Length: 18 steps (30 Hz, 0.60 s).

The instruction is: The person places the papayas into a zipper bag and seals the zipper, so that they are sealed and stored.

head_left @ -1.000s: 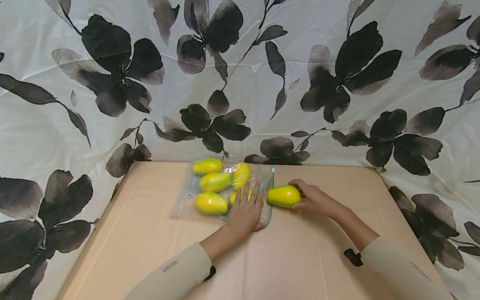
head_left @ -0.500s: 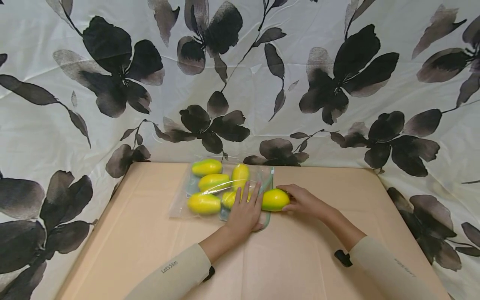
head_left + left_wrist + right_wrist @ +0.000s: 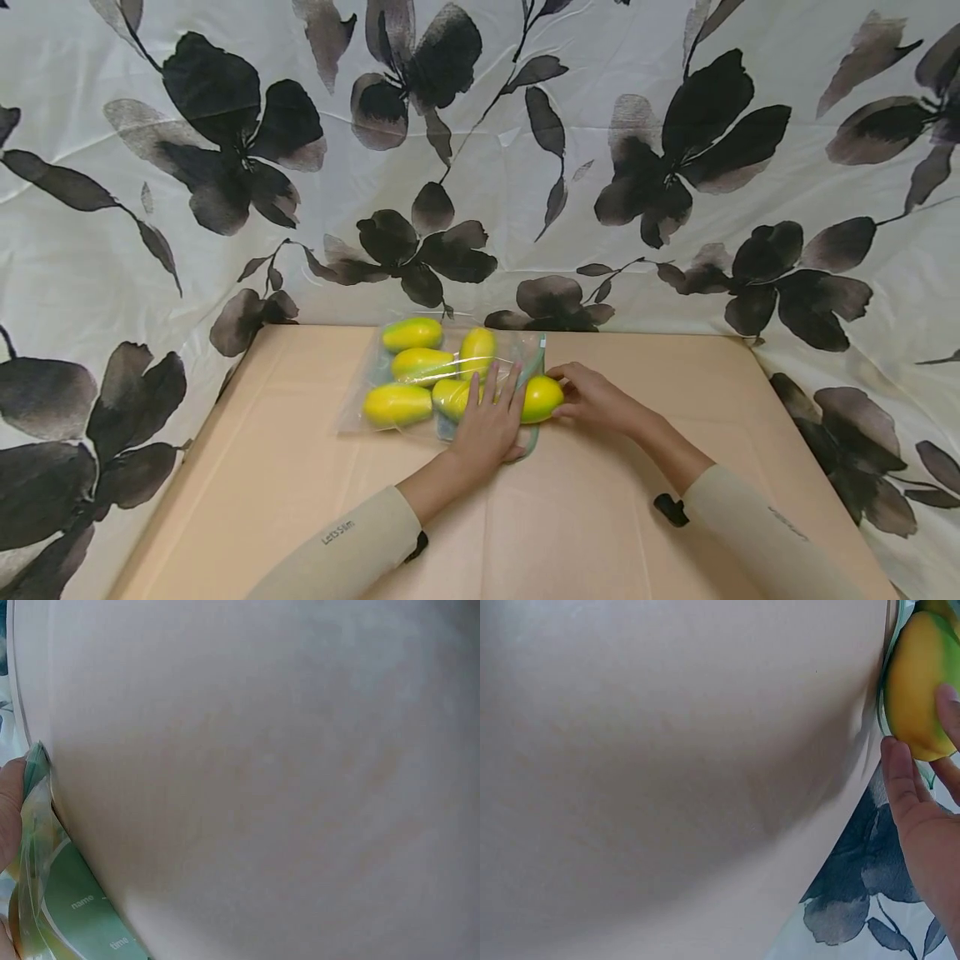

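A clear zip bag (image 3: 356, 419) lies flat, with several yellow-green mangoes (image 3: 397, 405) inside. My left hand (image 3: 487, 429) rests on the bag near its mouth, fingers straight and spread, partly covering the mangoes beneath. In the left wrist view, the bag's green printed panel (image 3: 82, 900) shows beside that hand. At the green-edged mouth on the right, my right hand (image 3: 596, 402) holds the outer end of another mango (image 3: 542, 400), most of which is within the opening. The right wrist view shows thumb and fingers about the end of this mango (image 3: 919, 690).
The bag lies on a tan cardboard-like surface (image 3: 315, 500), close to its far edge. Behind and at both sides hangs a white cloth (image 3: 540, 192) with dark floral print.
My right hand has moved left, pushing its mango into the bag's mouth. Mangoes in the front row have slid left inside the bag. The left hand has stayed in place.
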### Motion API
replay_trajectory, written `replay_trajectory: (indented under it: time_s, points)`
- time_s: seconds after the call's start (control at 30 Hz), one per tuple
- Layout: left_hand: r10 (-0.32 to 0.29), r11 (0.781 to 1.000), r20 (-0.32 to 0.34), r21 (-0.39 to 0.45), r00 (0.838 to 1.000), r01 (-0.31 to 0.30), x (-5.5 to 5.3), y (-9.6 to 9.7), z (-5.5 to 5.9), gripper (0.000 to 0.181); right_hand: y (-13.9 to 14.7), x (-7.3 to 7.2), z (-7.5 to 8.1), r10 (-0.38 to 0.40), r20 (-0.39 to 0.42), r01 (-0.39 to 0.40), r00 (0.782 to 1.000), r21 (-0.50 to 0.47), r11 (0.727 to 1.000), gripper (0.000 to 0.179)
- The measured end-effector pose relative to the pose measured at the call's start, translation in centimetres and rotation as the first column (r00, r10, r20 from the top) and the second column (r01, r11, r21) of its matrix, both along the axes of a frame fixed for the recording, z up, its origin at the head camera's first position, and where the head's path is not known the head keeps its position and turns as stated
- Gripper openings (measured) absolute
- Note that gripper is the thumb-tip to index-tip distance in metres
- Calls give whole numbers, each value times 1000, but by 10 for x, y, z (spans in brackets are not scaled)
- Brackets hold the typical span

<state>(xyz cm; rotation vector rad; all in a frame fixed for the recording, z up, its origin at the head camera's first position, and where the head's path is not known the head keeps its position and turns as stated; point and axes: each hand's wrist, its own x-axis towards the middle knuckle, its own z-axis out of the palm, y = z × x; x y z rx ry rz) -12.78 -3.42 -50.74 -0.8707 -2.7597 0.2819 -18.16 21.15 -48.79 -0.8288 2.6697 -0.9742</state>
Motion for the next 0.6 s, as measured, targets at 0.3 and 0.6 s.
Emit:
replay_trajectory:
  time_s: [0.3,0.6]
  points:
    - [-2,1000,-15,1,1000,2,0,1,0,112,-11,-8,-4,-113,20,114,993,-53,992,54]
    - [-3,1000,-32,-20,999,2,0,1,-1,113,-20,-20,-4,-201,18,202,979,-126,971,43]
